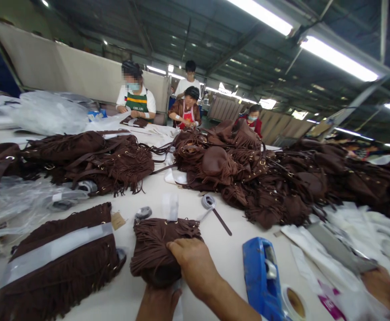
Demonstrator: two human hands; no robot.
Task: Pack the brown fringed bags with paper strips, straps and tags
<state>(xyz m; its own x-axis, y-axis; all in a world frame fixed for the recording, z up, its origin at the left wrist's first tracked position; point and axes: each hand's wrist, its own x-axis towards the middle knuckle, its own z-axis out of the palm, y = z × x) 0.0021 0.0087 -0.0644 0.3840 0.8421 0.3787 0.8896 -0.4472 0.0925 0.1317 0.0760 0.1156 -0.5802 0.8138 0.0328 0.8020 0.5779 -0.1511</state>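
Observation:
A small dark-brown fringed bag (159, 247) lies on the white table in front of me, its rounded base towards me. My right hand (195, 263) grips its right side, fingers together over the fringe. From below, my left hand (159, 303) holds the base, its fingers largely hidden by the bag. A translucent white strip (170, 206) sticks up at the bag's far edge. Beyond it are a grey wrapped roll (143, 212) and a coiled strap (208, 202) with a brown end. To the left rests a larger fringed bag (54, 263) with a pale band around it.
A blue tape dispenser (260, 272) stands to the right, beside a tape roll (295, 301). Brown fringed bags (218, 162) are heaped across the table. Clear plastic (30, 200) lies left. Another person's hand (380, 285) is at the right edge; several people work behind.

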